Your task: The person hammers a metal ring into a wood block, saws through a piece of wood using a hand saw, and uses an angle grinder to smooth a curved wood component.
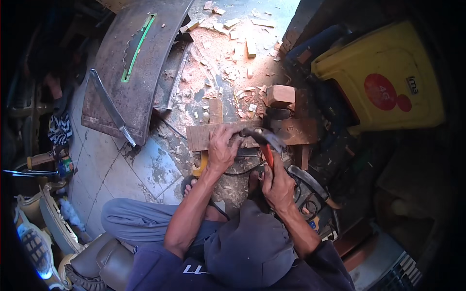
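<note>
My right hand [279, 186] is closed round the handle of a claw hammer [268, 154] with a red grip; its metal head lies over a wooden plank [199, 137], beside the fingertips of my left hand. My left hand [224, 148] rests at the plank with bent, pinched fingers; whatever is between them is too small to make out. A short piece of wood [215, 109] stands out behind the plank, and a squared wooden block [280, 95] sits at its back right. A curved tool with a wooden handle [330, 199] lies right of my right hand.
A rusty metal saw table [107, 92] with a blade slot and a long metal bar stands at the left. A yellow plastic case [393, 58] is at the right. Wood chips and sawdust [208, 53] cover the floor ahead. Cables, tools and clutter lie around both sides.
</note>
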Available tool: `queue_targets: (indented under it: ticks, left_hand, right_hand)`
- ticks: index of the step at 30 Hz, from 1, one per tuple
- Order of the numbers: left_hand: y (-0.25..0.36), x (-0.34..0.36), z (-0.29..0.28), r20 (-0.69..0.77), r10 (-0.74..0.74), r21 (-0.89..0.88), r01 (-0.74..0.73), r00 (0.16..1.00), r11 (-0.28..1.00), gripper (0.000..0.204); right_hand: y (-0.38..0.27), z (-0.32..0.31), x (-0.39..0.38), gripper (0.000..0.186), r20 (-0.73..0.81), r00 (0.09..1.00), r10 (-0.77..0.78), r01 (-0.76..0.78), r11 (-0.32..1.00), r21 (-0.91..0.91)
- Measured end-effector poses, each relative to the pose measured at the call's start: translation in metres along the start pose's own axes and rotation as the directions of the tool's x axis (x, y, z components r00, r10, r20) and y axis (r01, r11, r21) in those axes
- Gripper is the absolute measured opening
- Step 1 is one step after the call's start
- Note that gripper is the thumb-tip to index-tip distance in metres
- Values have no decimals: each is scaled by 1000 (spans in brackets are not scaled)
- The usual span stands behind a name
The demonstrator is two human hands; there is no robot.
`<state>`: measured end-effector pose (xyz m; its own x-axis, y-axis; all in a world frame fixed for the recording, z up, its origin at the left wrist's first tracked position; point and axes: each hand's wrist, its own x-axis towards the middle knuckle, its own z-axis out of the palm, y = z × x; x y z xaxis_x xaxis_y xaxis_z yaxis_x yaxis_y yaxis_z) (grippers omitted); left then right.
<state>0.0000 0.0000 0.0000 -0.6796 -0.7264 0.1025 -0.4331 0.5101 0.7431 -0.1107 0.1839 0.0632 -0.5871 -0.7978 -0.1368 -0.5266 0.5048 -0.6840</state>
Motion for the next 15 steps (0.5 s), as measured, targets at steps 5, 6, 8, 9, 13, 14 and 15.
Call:
queue_targets:
  ticks: [5, 6, 8, 9, 13, 14, 15]
  left_hand:
    - [9, -19, 11, 7, -34, -74, 34, 999, 997, 30]
    - [7, -15, 10, -18, -11, -63, 10, 1000, 998, 29]
    - [3, -7, 7, -2, -19, -45, 19, 1000, 999, 29]
    - [3, -1, 4, -1, -18, -36, 18, 1000, 999, 29]
    - [6, -11, 4, -12, 8, -45, -9, 1000, 999, 30]
    - [3, -5, 4, -30, -12, -72, 10, 999, 997, 29]
    - [6, -3, 3, -13, -22, -60, 21, 1000, 998, 29]
  right_hand:
    - [6, -25, -5, 44, 74, 991, 109, -98, 986, -137]
    - [6, -20, -6, 44, 40, 997, 60, -55, 991, -121]
    - [7, -5, -8, 44, -29, 999, -35, 32, 995, -92]
    - [8, 0, -5, 44, -70, 994, -89, 83, 993, -81]
    - [5, -14, -4, 47, 27, 996, 85, -83, 994, -73]
    - [-1, -13, 4, 47, -86, 996, -37, 37, 999, 1]
    - [1, -9, 0, 47, -83, 995, -54, 53, 998, -19]
